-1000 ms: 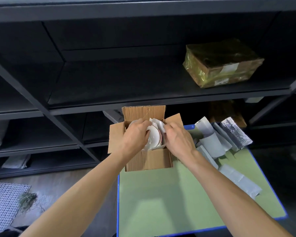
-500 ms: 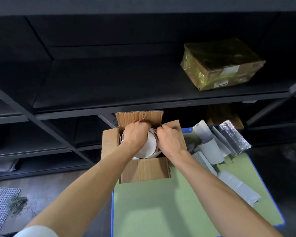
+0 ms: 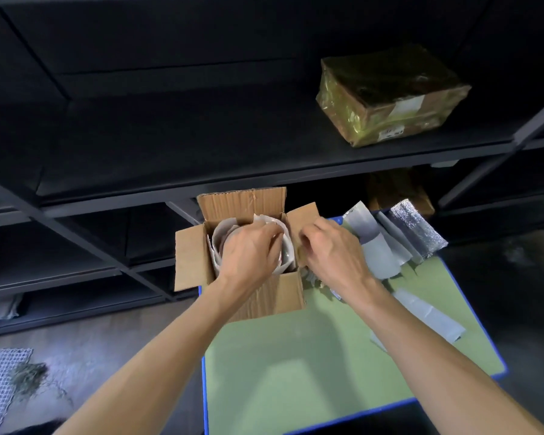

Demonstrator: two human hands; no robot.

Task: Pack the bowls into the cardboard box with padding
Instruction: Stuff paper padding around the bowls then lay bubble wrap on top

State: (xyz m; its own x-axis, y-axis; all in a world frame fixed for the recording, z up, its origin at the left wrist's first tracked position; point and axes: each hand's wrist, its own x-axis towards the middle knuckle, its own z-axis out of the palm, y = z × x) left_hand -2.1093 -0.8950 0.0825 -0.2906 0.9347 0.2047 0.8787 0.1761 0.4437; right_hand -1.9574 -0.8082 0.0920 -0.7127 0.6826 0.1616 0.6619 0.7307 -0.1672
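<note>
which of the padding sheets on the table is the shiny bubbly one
The silver sheet at the far right corner of the table; the sheets beside it are plain matte grey.

A green table [image 3: 296, 372] with a blue rim carried an open cardboard box [image 3: 280, 293] at its far left corner and loose padding sheets [image 3: 380, 259] along its right side.

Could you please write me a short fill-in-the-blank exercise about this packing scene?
1. The cardboard box stands on a table whose top is ___.
2. The left hand reaches into the ___.
3. The silver padding sheets lie to the box's ___.
4. The wrapped parcel rests on a dark ___.
Missing words: green; box; right; shelf.
</note>
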